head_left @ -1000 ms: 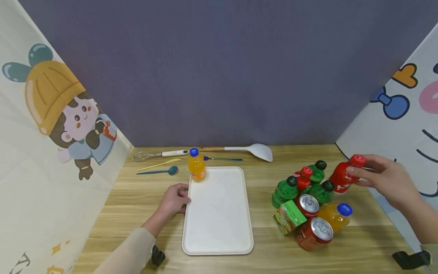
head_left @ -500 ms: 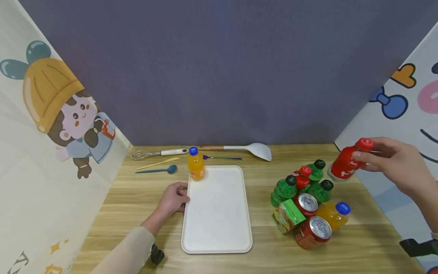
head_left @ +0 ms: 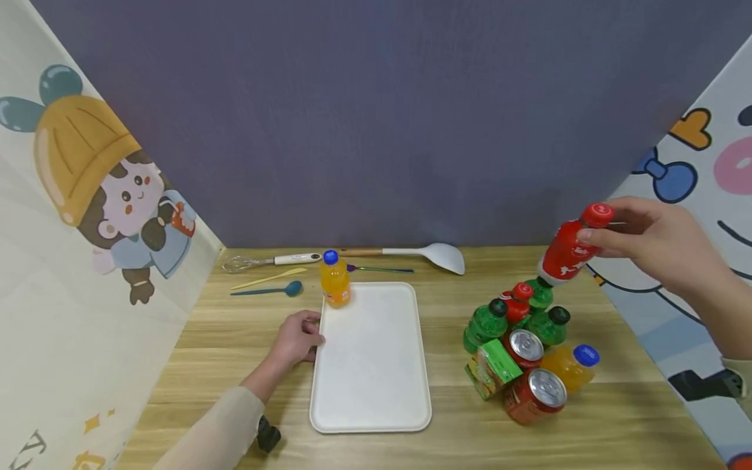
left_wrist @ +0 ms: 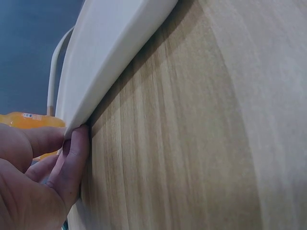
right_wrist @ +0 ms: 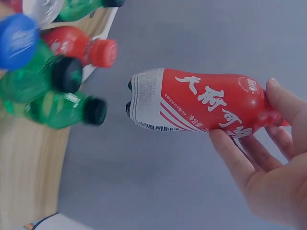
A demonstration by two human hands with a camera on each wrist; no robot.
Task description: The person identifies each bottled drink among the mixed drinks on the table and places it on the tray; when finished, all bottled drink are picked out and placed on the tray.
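Note:
My right hand (head_left: 664,241) holds a red soda bottle (right_wrist: 206,103) by its upper part, raised above the table and tilted. In the head view the bottle's base overlaps a green bottle (head_left: 540,294) at the back of a cluster of drinks. My left hand (head_left: 294,339) pinches the left edge of a white tray (head_left: 370,365), thumb on the rim and fingers under it, as the left wrist view (left_wrist: 48,167) shows. An orange juice bottle (head_left: 335,281) with a blue cap stands upright at the tray's back left corner.
At right stand green bottles (head_left: 486,326), another red bottle (head_left: 517,303), soda cans (head_left: 531,398), a green drink carton (head_left: 493,369) and an orange bottle (head_left: 570,369). Along the back lie a whisk (head_left: 270,262), a white spatula (head_left: 443,256), a blue spoon (head_left: 292,288) and a yellow knife (head_left: 267,279).
My right hand has lifted the red soda bottle higher, then carried it left toward the back of the cluster. The left hand has kept its hold on the tray.

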